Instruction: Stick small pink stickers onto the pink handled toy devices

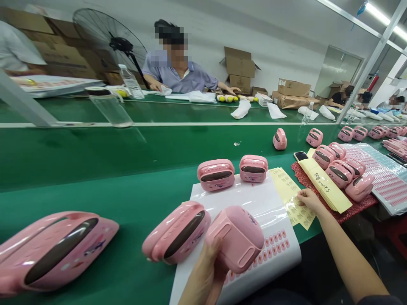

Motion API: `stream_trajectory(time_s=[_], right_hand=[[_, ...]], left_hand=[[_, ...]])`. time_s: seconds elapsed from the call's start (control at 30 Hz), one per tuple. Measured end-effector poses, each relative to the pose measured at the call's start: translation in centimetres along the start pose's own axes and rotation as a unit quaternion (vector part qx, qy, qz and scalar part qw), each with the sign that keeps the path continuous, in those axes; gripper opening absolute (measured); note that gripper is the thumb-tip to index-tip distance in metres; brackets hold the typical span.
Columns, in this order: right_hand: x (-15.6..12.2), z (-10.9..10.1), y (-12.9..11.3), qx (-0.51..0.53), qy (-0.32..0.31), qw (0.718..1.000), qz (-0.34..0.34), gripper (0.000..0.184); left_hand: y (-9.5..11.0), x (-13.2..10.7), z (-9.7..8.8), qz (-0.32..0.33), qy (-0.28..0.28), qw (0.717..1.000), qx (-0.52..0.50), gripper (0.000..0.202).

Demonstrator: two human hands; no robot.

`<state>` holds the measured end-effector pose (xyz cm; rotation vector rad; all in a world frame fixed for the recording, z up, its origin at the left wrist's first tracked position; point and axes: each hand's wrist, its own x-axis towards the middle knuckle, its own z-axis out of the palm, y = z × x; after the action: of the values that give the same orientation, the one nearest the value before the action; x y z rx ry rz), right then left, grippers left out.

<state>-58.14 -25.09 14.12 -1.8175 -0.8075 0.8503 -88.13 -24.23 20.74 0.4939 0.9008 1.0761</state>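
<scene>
My left hand [208, 264] is wrapped round a pink plastic case [238, 237], rounded and with two slot-shaped recesses on the side facing me. Below it lies a glossy white sheet [244, 203] with rows of small red-and-pink stickers. To the right, my right hand [309, 200] pinches at a yellowish sheet of printed labels [286, 186]; whether a single label is between the fingertips cannot be made out. Another pink case [178, 233] with a handle and dark window sits just left of the held one. Two more, a pink case [216, 174] and its neighbour [253, 168], stand behind.
A large pink case [60, 254] is at the near left. Right of my right hand, several pink cases [340, 173] and a marked yellow card stack [324, 184] rest on red bubble wrap [300, 171]. A phone [300, 156] lies behind. Across the green bench [95, 148] sits a co-worker [184, 72].
</scene>
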Motion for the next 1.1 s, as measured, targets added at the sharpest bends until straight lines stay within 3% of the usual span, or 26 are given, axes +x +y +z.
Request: stream_trajectory(time_s=[0.2,0.47,0.6,0.83,1.1], right_hand=[[-2.7,-0.1,-3.5,0.085,-0.078,0.993,-0.021,0.042],[-10.0,6.9,-10.1,0.141,-0.230,0.954,-0.131,0.023],[-10.4,8.5,-10.7,0.106,-0.247,0.957,-0.111,0.022],[-10.3,8.6,-10.6,0.046,-0.226,0.966,-0.120,0.010],[-10.4,9.1,-10.3,0.035,-0.211,0.968,-0.131,0.011]], left_hand=[[0.3,-0.2,0.6,0.003,0.004,1.000,0.013,0.072],[-0.7,0.5,1.1,0.009,-0.030,0.999,0.011,0.070],[-1.4,0.8,0.3,-0.002,-0.028,0.999,0.024,0.074],[-1.5,0.7,0.1,-0.003,-0.022,0.999,0.023,0.072],[-1.5,0.9,-0.1,-0.008,-0.017,1.000,0.018,0.077]])
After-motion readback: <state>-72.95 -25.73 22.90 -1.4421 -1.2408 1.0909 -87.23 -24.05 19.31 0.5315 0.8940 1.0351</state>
